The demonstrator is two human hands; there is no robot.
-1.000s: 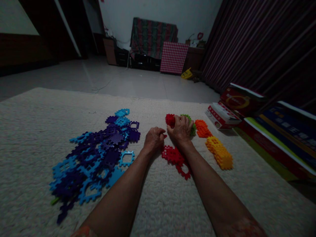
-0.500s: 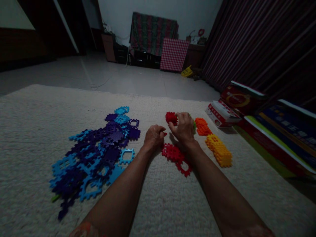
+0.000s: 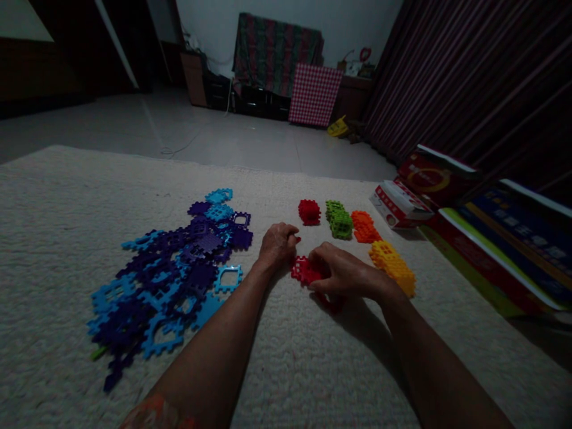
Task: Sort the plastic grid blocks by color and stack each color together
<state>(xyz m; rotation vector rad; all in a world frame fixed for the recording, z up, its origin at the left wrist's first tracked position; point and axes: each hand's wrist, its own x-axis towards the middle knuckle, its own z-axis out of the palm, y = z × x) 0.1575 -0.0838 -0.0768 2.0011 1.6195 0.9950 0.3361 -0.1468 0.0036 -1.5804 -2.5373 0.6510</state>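
Note:
My left hand rests on the pale mat with its fingers curled. A bit of red plastic shows at its fingertips; the rest is hidden. My right hand reaches over the loose red interlocking tiles, thumb and fingers around a red tile. Beneath that hand another red tile lies partly covered. Just beyond my hands stands a small red stack. To its right are stacks of green tiles, orange tiles and yellow tiles.
A spread heap of purple tiles and light blue tiles covers the mat on the left. A red-and-white box and larger printed cartons line the right side. Tiled floor lies beyond the mat.
My right hand has left the red stack and come back toward me, onto the loose red tiles. The green stack is now uncovered. My left hand has hardly moved.

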